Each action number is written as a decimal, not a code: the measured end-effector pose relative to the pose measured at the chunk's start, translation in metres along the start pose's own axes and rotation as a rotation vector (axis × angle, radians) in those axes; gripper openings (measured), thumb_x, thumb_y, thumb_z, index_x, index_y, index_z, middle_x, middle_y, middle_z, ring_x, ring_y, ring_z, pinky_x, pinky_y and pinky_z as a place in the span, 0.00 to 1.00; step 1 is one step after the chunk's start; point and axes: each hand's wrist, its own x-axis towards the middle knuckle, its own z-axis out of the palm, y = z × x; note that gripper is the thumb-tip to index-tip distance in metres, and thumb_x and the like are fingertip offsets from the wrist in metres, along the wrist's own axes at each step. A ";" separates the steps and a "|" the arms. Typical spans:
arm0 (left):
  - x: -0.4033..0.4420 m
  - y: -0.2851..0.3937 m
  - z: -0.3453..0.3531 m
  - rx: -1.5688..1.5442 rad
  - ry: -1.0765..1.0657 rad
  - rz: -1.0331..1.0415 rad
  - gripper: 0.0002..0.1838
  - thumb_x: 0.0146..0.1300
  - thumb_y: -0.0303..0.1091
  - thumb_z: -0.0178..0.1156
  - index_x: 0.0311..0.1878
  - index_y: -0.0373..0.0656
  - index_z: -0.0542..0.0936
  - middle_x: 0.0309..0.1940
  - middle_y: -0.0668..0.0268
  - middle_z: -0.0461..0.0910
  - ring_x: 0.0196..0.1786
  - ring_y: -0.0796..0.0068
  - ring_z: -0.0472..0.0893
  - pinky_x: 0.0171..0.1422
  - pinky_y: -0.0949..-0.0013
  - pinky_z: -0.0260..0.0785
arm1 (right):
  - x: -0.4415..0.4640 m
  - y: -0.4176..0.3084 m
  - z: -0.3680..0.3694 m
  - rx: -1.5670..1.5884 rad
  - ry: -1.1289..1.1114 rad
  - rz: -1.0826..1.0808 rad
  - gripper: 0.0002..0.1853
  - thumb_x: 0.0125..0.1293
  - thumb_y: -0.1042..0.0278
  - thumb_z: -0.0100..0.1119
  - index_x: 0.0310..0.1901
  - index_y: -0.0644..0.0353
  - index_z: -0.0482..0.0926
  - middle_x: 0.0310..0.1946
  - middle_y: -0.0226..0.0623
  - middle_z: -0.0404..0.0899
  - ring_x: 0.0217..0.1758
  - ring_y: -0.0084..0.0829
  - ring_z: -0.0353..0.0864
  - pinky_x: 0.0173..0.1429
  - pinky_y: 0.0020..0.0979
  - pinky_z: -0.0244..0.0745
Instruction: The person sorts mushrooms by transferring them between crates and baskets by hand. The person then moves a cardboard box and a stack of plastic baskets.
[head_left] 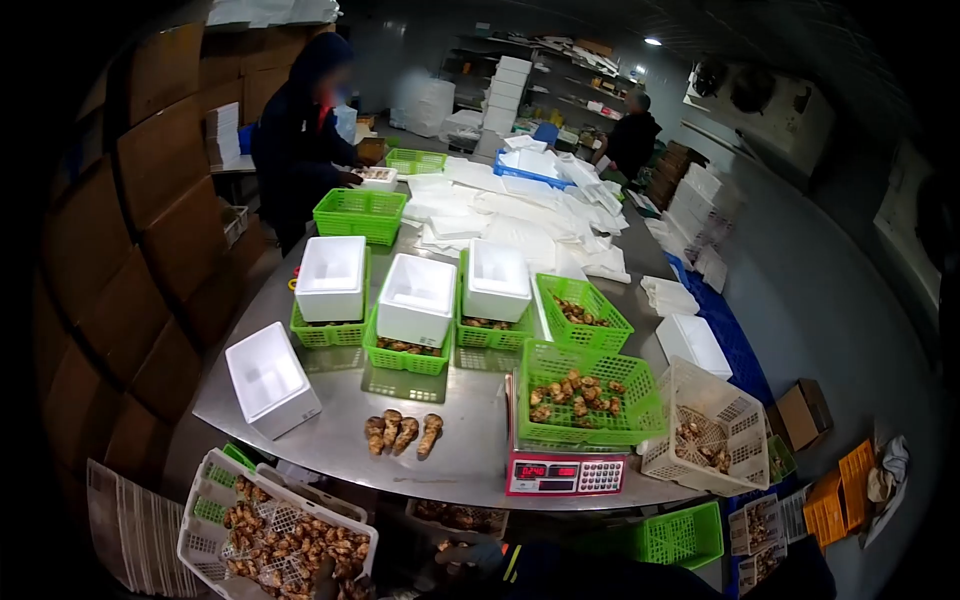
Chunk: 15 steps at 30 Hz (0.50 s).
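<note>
Steel table point(345, 395) is bearing 4 mushrooms point(404, 434) laid out, a scale point(570, 476) is holding a part-filled green basket point(590, 436), many mushrooms are awaiting handling in the lower-left white crate point(200, 520), dim right hand point(470, 557) and left hand point(325, 580) showing indeterminable grip.

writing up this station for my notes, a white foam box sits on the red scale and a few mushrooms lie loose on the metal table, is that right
Not quite: the item on the red scale is wrong. The head view shows a green basket sitting there. The rest holds: a few loose mushrooms lie on the metal table.
</note>
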 end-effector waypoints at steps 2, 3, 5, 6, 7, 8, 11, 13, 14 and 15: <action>0.051 -0.015 -0.006 -0.109 -0.088 -0.274 0.32 0.56 0.48 0.64 0.62 0.53 0.63 0.63 0.52 0.63 0.60 0.53 0.70 0.58 0.58 0.70 | -0.048 0.004 -0.031 -0.785 -0.082 -0.750 0.21 0.57 0.71 0.63 0.54 0.62 0.74 0.41 0.31 0.75 0.40 0.20 0.76 0.41 0.22 0.70; 0.074 -0.028 0.020 -0.108 -0.330 -0.254 0.31 0.58 0.44 0.60 0.65 0.52 0.62 0.61 0.53 0.64 0.60 0.54 0.70 0.58 0.56 0.69 | -0.061 -0.012 -0.035 -0.127 -0.048 -0.147 0.26 0.58 0.74 0.61 0.59 0.62 0.69 0.47 0.34 0.74 0.47 0.22 0.75 0.46 0.24 0.71; 0.085 -0.056 0.082 0.027 -0.456 -0.184 0.28 0.61 0.37 0.56 0.65 0.48 0.63 0.59 0.54 0.66 0.59 0.57 0.71 0.58 0.56 0.70 | -0.077 0.002 -0.072 0.315 -0.177 -0.228 0.28 0.60 0.75 0.57 0.63 0.63 0.63 0.49 0.37 0.74 0.45 0.25 0.76 0.46 0.26 0.71; 0.087 -0.065 0.127 0.172 -0.352 -0.139 0.25 0.61 0.34 0.55 0.62 0.46 0.66 0.59 0.54 0.67 0.59 0.57 0.71 0.56 0.59 0.71 | -0.076 0.026 -0.101 0.426 -0.219 -0.302 0.28 0.61 0.74 0.56 0.63 0.64 0.62 0.49 0.37 0.75 0.42 0.24 0.76 0.45 0.25 0.71; 0.092 -0.077 0.152 0.759 -0.506 0.412 0.23 0.62 0.34 0.55 0.61 0.45 0.66 0.55 0.54 0.70 0.55 0.60 0.74 0.53 0.59 0.72 | -0.100 0.025 -0.106 0.350 -0.162 -0.313 0.25 0.63 0.74 0.54 0.62 0.64 0.63 0.43 0.37 0.75 0.39 0.24 0.76 0.43 0.24 0.71; 0.100 -0.091 0.166 0.952 -0.527 0.494 0.23 0.62 0.33 0.55 0.61 0.44 0.66 0.53 0.54 0.72 0.53 0.61 0.75 0.52 0.58 0.73 | -0.130 0.001 -0.104 0.274 -0.106 -0.319 0.23 0.65 0.73 0.52 0.62 0.64 0.65 0.36 0.36 0.76 0.35 0.25 0.75 0.41 0.24 0.71; 0.117 -0.124 0.234 0.658 -0.333 0.055 0.23 0.61 0.32 0.57 0.59 0.42 0.69 0.50 0.56 0.75 0.51 0.63 0.77 0.53 0.60 0.72 | -0.184 -0.013 -0.113 0.084 0.170 -0.258 0.21 0.62 0.70 0.58 0.57 0.63 0.72 0.34 0.32 0.77 0.34 0.20 0.76 0.38 0.23 0.71; 0.145 -0.126 0.286 0.472 -0.323 -0.021 0.22 0.59 0.31 0.60 0.58 0.42 0.71 0.50 0.58 0.74 0.48 0.64 0.78 0.52 0.63 0.72 | -0.182 -0.015 -0.127 0.154 0.216 -0.276 0.21 0.61 0.67 0.59 0.56 0.61 0.73 0.31 0.29 0.77 0.32 0.19 0.75 0.37 0.23 0.71; 0.157 -0.132 0.299 0.541 -0.360 0.019 0.22 0.59 0.31 0.60 0.58 0.43 0.71 0.50 0.58 0.75 0.46 0.64 0.78 0.50 0.64 0.72 | -0.190 -0.011 -0.131 0.190 0.236 -0.260 0.21 0.62 0.67 0.59 0.56 0.60 0.73 0.30 0.28 0.77 0.31 0.19 0.75 0.36 0.22 0.70; 0.166 -0.138 0.319 0.674 -0.404 0.114 0.19 0.60 0.28 0.57 0.56 0.41 0.73 0.52 0.56 0.73 0.51 0.61 0.76 0.54 0.62 0.71 | -0.203 -0.021 -0.126 0.086 0.247 -0.313 0.19 0.62 0.67 0.58 0.55 0.60 0.73 0.29 0.28 0.76 0.30 0.18 0.73 0.35 0.21 0.69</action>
